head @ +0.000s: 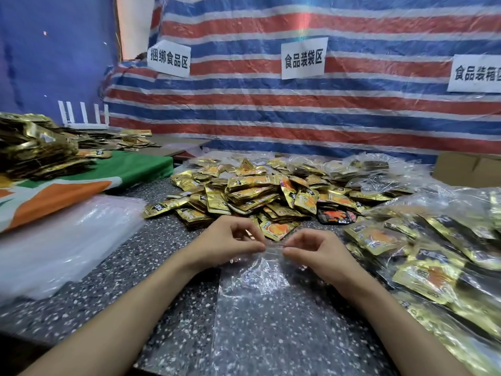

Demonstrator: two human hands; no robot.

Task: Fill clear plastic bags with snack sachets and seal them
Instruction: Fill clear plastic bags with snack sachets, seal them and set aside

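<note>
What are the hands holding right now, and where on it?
Both the left hand and right hand pinch the far, top edge of an empty clear plastic bag that lies flat on the speckled table.

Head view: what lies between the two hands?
In the head view, the mouth edge of the clear bag spans the gap, pinched by the left hand and the right hand.

Two bare forearms and hands are all that shows of the person at the packing table. The left forearm (122, 308) and right forearm (393, 321) are slim and smooth, uncovered from the frame's lower edge up, each narrowing toward the wrist. The left hand (227, 245) and right hand (311, 253) are bare too, with slender fingers; the nails are too small to make out.
</note>
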